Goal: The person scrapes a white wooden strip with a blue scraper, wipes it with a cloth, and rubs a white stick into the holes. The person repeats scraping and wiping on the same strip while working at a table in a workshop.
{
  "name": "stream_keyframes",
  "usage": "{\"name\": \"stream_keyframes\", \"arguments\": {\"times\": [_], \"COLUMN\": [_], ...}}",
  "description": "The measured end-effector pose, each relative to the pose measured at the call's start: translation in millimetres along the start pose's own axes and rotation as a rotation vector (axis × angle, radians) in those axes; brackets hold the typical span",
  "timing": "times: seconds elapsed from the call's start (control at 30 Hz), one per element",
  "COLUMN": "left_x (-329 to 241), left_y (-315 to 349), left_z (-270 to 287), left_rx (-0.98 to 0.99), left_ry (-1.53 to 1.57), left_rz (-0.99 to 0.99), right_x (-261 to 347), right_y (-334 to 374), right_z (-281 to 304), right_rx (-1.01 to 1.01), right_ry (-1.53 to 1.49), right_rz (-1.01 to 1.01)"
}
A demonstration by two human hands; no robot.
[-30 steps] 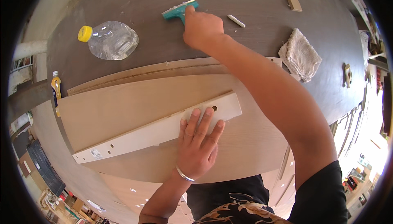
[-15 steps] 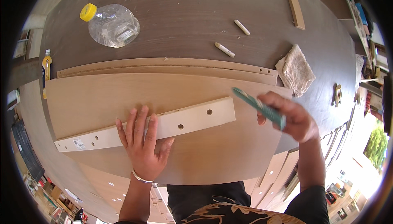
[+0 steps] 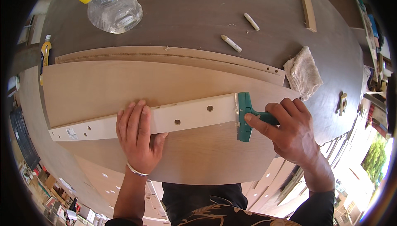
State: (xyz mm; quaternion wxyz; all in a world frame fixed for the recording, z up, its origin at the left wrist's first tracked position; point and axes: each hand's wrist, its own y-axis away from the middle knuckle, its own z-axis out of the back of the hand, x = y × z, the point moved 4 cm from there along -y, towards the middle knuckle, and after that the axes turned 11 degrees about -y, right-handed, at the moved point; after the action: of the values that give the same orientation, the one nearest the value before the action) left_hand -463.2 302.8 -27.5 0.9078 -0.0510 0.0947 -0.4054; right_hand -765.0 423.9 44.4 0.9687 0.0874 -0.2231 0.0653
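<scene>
A long pale wooden strip [image 3: 190, 112] with several drilled holes and a small label lies slantwise on a wide wood panel [image 3: 95, 85]. Across the strip rests my left hand [image 3: 138, 137], its fingers laid flat and holding nothing. My right hand [image 3: 289, 129] is closed round the handle of a green scraper [image 3: 245, 116], with one finger stretched along it toward the head. The scraper's blade edge meets the right end of the strip.
Behind the panel lie more boards [image 3: 178, 56]. A clear bottle with a yellow cap [image 3: 115, 11], two crayon-like sticks [image 3: 231, 43], a folded cloth [image 3: 304, 73] and a narrow wood piece [image 3: 307, 7] are on the dark table [image 3: 186, 2]. A yellow bottle [image 3: 45, 56] stands far left.
My right hand has brought the scraper down and left, turning its head flat against the strip's right end. My left hand stays on the strip, its fingers now closer together.
</scene>
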Motion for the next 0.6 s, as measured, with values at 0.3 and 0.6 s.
{"name": "stream_keyframes", "arguments": {"times": [0.3, 0.6], "left_x": [1.1, 2.4], "left_y": [0.5, 0.8], "left_z": [0.2, -0.2], "left_rx": [0.025, 0.033], "left_ry": [-0.010, -0.016], "left_rz": [-0.013, -0.018], "right_x": [8.3, 17.9], "right_y": [-7.7, -20.5], "right_z": [-6.7, -9.9], "right_rx": [0.048, 0.046], "right_ry": [0.006, 0.056], "right_rz": [-0.013, 0.058]}}
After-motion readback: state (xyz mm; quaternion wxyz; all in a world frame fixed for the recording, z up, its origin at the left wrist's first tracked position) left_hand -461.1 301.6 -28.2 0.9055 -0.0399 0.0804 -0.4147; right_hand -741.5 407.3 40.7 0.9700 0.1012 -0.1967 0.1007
